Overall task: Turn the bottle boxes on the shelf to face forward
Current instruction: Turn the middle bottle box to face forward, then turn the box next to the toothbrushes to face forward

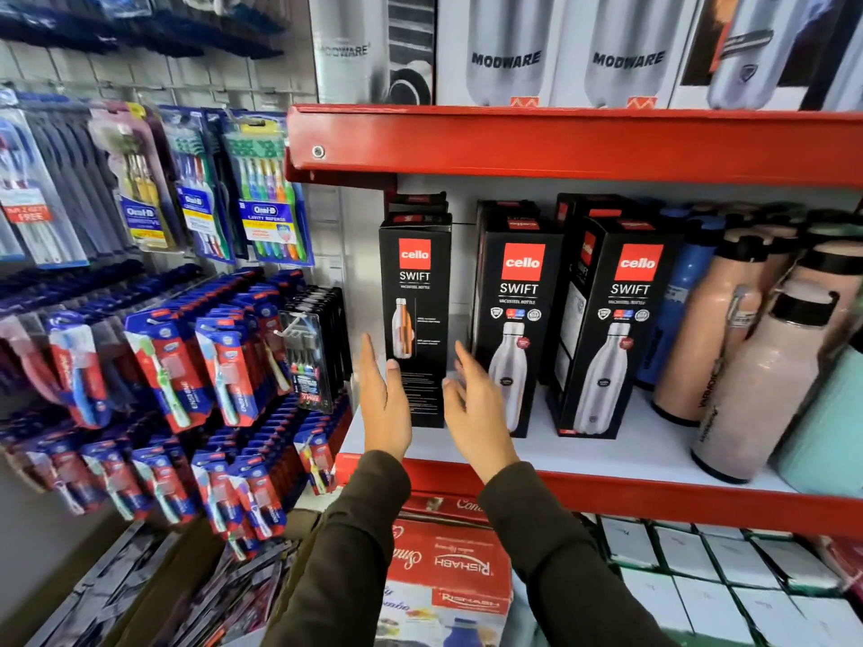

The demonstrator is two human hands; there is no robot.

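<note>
Two open hands flank the leftmost bottle box.

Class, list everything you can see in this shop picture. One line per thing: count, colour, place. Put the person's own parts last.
Cello boxes: three in front, more behind, black with red logo, middle shelf, left part.
Loose bottles: several, pink, blue and mint, middle shelf, right.
Modware boxes: a row, white and grey, top shelf.
Shelf: red edges, white board.
Toothbrush packs: many, blue and red, hanging on the left wall.
Red box: one, below the middle shelf.
White boxes: many, lower right.
Sleeves: two, dark.
Left hand: open, left of the leftmost cello box, thumb on its front.
Right hand: open, just right of that box.
</note>
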